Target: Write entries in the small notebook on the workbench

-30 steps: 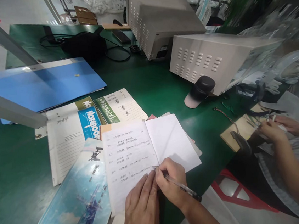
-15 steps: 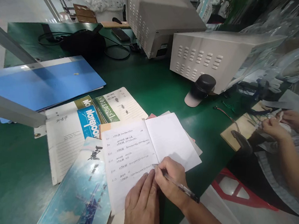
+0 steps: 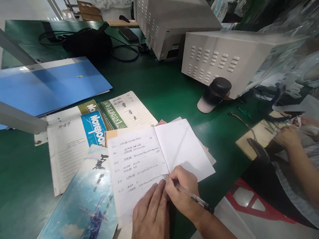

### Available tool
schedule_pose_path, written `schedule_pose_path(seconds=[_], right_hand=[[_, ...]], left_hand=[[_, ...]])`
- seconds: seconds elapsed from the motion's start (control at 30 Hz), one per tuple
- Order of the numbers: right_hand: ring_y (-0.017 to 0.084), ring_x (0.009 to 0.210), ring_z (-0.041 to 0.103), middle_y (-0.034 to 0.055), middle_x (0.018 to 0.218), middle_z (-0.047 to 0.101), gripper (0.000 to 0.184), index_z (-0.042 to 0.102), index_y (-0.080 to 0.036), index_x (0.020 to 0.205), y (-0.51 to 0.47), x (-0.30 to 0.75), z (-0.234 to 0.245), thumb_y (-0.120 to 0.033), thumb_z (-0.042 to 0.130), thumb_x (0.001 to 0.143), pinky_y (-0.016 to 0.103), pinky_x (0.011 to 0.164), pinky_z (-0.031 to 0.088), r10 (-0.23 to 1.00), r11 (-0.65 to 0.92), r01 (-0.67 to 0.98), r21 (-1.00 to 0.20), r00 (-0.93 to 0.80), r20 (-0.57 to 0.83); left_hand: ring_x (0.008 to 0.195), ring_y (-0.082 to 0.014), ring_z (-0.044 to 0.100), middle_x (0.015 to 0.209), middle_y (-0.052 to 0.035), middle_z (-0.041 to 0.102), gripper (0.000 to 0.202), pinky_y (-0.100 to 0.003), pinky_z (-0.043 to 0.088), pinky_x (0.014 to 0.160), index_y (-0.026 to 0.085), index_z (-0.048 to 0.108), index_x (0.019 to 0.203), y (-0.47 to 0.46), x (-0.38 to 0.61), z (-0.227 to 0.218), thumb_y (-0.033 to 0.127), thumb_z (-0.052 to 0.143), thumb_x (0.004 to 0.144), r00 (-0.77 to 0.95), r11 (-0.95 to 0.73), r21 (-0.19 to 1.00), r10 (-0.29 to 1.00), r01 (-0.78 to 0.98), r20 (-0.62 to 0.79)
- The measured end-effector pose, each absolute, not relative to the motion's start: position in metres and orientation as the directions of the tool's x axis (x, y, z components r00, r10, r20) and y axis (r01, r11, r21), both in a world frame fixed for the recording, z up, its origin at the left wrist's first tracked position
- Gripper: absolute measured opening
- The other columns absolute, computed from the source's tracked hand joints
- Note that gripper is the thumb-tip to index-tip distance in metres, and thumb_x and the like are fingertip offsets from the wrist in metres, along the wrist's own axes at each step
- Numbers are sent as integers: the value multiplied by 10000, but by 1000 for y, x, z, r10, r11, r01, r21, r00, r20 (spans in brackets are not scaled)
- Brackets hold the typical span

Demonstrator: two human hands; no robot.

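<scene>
Pinching the pen [image 3: 198,200] between the thumb and fingers of the right hand [image 3: 182,188], low on the barrel, apparently for fine control of the tip. Holding that tip at the inner side of the written left page, close to the fold (too small in view to tell contact from a slight hover). Pressing the left hand [image 3: 152,217] palm down over the lower part of the same page, with straight fingers side by side, presumably to stop the paper from lifting or sliding under the pen. Supporting the open notebook [image 3: 163,158] beside the near edge of the bench [image 3: 157,83], probably to spare reach, and holding it flat at full spread, likely to steady both pages. Overlapping the blue picture-covered book [image 3: 88,203] with the outer side of the left page, perhaps to save bench space. Grouping the blue-labelled notebook [image 3: 70,144] and the green-labelled notebook [image 3: 135,107] just beyond, toward the left edge, seemingly for easy pickup. Parking the blue folder [image 3: 75,78] farther out, at the left edge itself, apparently outside the sweep of both arms. Sharing the near edge, farther right, with a co-worker's hand [image 3: 287,136] beside a wooden board [image 3: 256,139], well apart from the open notebook, presumably to prevent bumped elbows.
</scene>
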State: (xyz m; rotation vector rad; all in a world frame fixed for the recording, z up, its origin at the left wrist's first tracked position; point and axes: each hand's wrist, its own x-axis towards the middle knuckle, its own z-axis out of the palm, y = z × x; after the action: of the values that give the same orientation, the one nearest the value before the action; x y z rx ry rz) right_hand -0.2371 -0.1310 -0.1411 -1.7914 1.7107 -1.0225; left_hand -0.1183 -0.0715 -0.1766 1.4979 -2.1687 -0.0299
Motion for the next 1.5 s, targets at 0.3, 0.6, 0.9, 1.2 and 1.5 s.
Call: schedule_pose_path(seconds=[0.3, 0.6, 0.9, 1.2, 1.5], right_hand=[[90, 492, 461, -50, 540, 485, 176, 390, -212, 624, -131, -237, -141, -186, 473, 777, 201, 464, 349, -984, -124, -651, -749, -18, 179], [90, 469, 462, -50, 519, 484, 185, 396, -213, 618, -131, -238, -140, -204, 472, 786, 205, 451, 353, -983, -104, -650, -753, -46, 176], [98, 489, 454, -44, 530, 473, 185, 369, -217, 618, -130, -238, -142, -183, 463, 773, 214, 470, 349, -981, -107, -668, -736, -50, 188], [106, 500, 465, -37, 544, 486, 171, 383, -217, 629, -131, -238, -140, -201, 464, 778, 222, 477, 356, -989, -81, -647, -758, -42, 142], [92, 501, 378, -71, 547, 362, 191, 369, -217, 634, -130, -248, -149, -209, 468, 797, 228, 495, 347, -967, -147, -442, -885, -125, 223]], left_hand=[[1172, -240, 478, 1273, -61, 584, 410, -387, 384, 913, 150, 525, 1244, -71, -119, -175, 64, 444, 851, -259, 389, 309, -885, -868, 386], [1168, -234, 487, 1274, -47, 585, 391, -380, 395, 901, 168, 536, 1237, -72, -119, -173, 92, 448, 864, -252, 380, 324, -893, -867, 372], [1176, -232, 474, 1286, -57, 577, 446, -391, 402, 910, 163, 489, 1290, -72, -117, -177, 88, 454, 852, -281, 405, 298, -880, -864, 382], [1179, -241, 465, 1280, -72, 577, 407, -382, 379, 917, 118, 527, 1242, -73, -116, -176, 71, 459, 843, -306, 427, 271, -867, -863, 393], [1157, -245, 484, 1264, -65, 592, 393, -380, 398, 915, 123, 546, 1215, -74, -117, -176, 106, 523, 823, -311, 437, 224, -845, -871, 436]])
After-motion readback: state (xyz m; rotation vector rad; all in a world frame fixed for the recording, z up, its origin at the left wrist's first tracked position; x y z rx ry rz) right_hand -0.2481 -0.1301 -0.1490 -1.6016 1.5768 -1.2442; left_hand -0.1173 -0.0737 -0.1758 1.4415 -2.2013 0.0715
